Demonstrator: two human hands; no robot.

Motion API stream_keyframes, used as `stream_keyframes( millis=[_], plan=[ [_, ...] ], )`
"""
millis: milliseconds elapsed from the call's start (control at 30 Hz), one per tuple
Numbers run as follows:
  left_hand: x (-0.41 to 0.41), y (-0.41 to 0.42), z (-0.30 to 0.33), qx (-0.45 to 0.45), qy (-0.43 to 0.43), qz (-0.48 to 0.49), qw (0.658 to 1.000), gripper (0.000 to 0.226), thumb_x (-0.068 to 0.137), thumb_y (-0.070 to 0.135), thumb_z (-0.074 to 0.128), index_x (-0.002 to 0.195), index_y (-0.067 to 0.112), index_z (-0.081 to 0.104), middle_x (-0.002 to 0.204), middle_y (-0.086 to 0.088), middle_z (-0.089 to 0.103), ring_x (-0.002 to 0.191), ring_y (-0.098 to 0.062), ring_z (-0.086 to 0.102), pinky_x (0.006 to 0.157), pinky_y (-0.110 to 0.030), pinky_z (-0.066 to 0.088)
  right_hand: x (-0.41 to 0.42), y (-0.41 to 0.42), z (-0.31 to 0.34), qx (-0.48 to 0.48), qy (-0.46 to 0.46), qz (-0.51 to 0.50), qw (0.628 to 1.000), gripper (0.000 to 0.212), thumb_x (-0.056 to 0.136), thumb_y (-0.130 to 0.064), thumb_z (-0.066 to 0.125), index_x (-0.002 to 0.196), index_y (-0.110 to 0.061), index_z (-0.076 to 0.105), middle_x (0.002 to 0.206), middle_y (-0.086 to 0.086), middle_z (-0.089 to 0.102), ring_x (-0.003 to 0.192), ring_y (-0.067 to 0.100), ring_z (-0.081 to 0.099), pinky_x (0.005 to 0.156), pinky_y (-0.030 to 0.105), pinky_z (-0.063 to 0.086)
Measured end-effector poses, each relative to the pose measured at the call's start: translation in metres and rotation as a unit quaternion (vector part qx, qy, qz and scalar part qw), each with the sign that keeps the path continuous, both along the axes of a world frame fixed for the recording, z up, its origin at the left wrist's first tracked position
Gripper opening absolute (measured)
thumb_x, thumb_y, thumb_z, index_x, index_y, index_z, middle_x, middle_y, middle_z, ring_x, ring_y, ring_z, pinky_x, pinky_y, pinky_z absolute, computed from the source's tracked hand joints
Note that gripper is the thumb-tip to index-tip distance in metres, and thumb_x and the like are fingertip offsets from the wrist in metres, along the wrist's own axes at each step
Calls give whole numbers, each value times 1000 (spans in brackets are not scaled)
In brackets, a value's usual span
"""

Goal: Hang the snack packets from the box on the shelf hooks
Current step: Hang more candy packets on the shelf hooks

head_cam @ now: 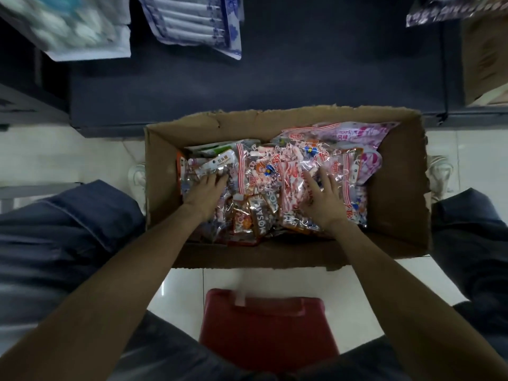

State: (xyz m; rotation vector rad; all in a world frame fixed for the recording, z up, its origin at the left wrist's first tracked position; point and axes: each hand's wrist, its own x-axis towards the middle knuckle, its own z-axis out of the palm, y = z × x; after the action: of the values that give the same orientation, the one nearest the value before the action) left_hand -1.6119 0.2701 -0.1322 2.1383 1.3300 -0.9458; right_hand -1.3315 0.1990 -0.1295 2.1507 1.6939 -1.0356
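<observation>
An open cardboard box (398,193) stands on the floor between my knees, full of snack packets. My left hand (204,189) reaches into its left side, its fingertips on a clear packet with a white header card (217,166). My right hand (320,198) lies flat with fingers spread on a red-and-white striped clear packet (291,171). Brown "MOSAIC" packets (257,218) lie between the hands. A pink packet (354,133) rests at the box's far right. Neither hand has a closed grip on anything.
Packets hang from the shelf above the box: a pale one (82,26) at top left, a blue-and-white one (203,20) beside it, a purple one (453,9) at top right. The dark shelf base (275,78) lies behind the box. A red stool (269,328) sits under me.
</observation>
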Motion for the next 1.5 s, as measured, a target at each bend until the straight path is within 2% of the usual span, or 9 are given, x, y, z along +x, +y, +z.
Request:
stream_keyframes(
  millis=[233, 400, 600, 733, 833, 1000, 1200, 1367, 1500],
  plan=[
    [-12, 22, 25, 26, -17, -119, 992, 59, 83, 39, 67, 133, 19, 44, 137, -6, 39, 129, -22, 35, 102, -36, 36, -6, 0, -1, -4, 15, 43, 999, 77, 93, -33, 56, 151, -38, 5, 160, -2, -13, 146, 31, -8, 112, 58, 27],
    [-16, 25, 60, 32, -92, -83, 992, 22, 88, 37, 63, 98, 20, 56, 101, 0, 60, 93, -16, 55, 67, -28, 33, -16, -1, 5, 36, 40, 69, 996, 61, 94, -32, 53, 148, -33, 24, 159, 1, 9, 145, 28, 11, 113, 52, 27],
    [-10, 28, 96, 127, -298, 129, 937, 20, 84, 30, 70, 80, 20, 54, 81, 4, 66, 75, -13, 60, 60, -25, 34, 14, 1, 6, 76, 14, -155, 985, 56, 91, -24, 60, 142, -20, 36, 153, 17, 21, 141, 38, 18, 114, 53, 24],
    [11, 25, 81, 76, -324, 282, 900, 26, 88, 23, 66, 112, 15, 58, 101, 0, 67, 92, -13, 61, 79, -29, 46, 31, -2, 6, 14, 91, -143, 985, 67, 93, -26, 58, 149, -15, 24, 158, 13, 13, 140, 37, 24, 110, 46, 30],
    [21, 24, 60, 84, -221, 227, 945, 34, 92, 21, 57, 125, 19, 54, 116, -10, 64, 102, -30, 62, 84, -37, 49, 49, -6, 7, 1, 128, -85, 988, 68, 93, -24, 60, 150, -16, 24, 159, 9, 12, 140, 34, 27, 108, 42, 31],
    [44, 29, 52, 97, -89, 63, 989, 50, 86, 43, 62, 128, 20, 48, 124, -10, 57, 109, -31, 57, 81, -36, 47, 77, 4, -3, 45, 3, -75, 996, 55, 88, -11, 62, 136, -7, 36, 132, 19, 49, 116, 39, 50, 92, 45, 44],
    [62, 27, 45, 99, -157, 61, 981, 39, 95, 36, 53, 129, 17, 55, 115, -9, 66, 103, -28, 61, 76, -36, 50, 82, 19, -12, -44, -29, 8, 999, 88, 84, -16, 68, 151, -14, 10, 142, 15, 39, 124, 38, 43, 97, 46, 42],
    [48, 15, 55, 121, -228, 81, 963, 21, 92, 32, 58, 110, 25, 65, 101, 1, 70, 92, -18, 64, 71, -33, 51, 88, 22, 4, -41, -68, -24, 997, 40, 85, -26, 68, 121, -15, 54, 117, 13, 59, 108, 30, 55, 87, 39, 48],
    [30, 6, 70, 182, -281, 116, 935, 18, 92, 25, 60, 108, 28, 67, 102, 7, 70, 83, -9, 64, 58, -21, 40, 91, 15, 37, -13, -70, -43, 997, 28, 80, -31, 74, 98, -13, 65, 103, 11, 64, 95, 27, 61, 78, 32, 48]
  ],
)
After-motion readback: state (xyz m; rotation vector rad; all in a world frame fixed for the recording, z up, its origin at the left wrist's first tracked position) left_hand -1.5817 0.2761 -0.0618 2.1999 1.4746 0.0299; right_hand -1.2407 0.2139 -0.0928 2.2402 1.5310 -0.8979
